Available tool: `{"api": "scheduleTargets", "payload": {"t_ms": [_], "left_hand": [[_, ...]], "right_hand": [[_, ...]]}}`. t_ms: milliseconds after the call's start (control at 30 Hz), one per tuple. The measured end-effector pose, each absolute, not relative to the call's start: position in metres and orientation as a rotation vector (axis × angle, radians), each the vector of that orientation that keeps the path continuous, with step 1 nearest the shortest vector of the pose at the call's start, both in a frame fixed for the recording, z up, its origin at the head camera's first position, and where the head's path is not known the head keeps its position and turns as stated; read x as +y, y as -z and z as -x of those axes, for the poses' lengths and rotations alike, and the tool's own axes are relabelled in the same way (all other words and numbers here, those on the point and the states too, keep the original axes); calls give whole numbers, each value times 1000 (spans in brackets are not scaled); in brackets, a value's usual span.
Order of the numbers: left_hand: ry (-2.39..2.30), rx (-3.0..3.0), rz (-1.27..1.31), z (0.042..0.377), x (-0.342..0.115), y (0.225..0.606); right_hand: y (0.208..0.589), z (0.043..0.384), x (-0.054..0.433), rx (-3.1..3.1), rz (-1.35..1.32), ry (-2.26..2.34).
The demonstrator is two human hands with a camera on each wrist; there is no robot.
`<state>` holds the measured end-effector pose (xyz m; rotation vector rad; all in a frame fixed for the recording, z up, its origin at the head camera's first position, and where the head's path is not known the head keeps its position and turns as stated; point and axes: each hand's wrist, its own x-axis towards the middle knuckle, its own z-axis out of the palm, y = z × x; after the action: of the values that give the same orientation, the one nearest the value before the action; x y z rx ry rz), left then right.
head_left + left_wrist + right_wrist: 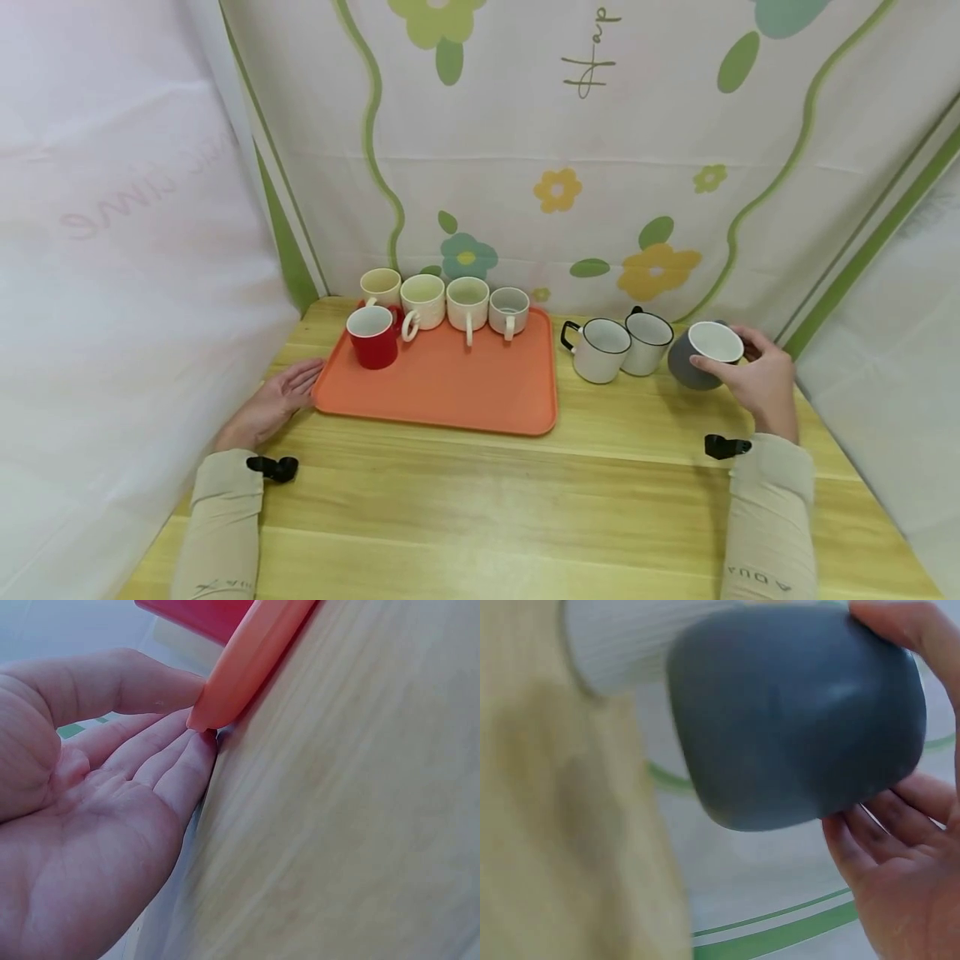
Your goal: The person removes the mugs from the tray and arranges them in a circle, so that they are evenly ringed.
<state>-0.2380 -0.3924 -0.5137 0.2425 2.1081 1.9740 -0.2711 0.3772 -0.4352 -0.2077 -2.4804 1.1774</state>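
At the right of the table, my right hand [761,375] grips a dark grey mug [693,367] with a white inside. Its thumb lies on the near side, the other fingers round the far right. The mug [795,720] hangs tilted just off the table in the right wrist view. My left hand [281,396] is at the left edge of an orange tray [450,392]. In the left wrist view its thumb presses the tray's rim [240,675] from above while the fairly straight fingers lie against its underside, pinching the edge. A red mug [373,342] stands on the tray's left part.
Along the tray's back stand several pale mugs: a yellowish one [381,283], two cream ones [423,304] [468,307] and a light grey one [509,310]. Two white mugs with black rims [597,358] [647,346] stand between tray and grey mug. Printed curtains [480,125] enclose the table.
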Motion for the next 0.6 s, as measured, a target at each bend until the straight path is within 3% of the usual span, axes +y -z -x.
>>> {"api": "scheduleTargets", "payload": {"t_ms": [167,600], "left_hand": [[-1992,2087,-238,239,-392,515],[-1999,2057,-206,238,-390,512]], "right_hand": [[455,282,382,-2449,292,-1203],[478,293,386,-2600,219,-1129]]}}
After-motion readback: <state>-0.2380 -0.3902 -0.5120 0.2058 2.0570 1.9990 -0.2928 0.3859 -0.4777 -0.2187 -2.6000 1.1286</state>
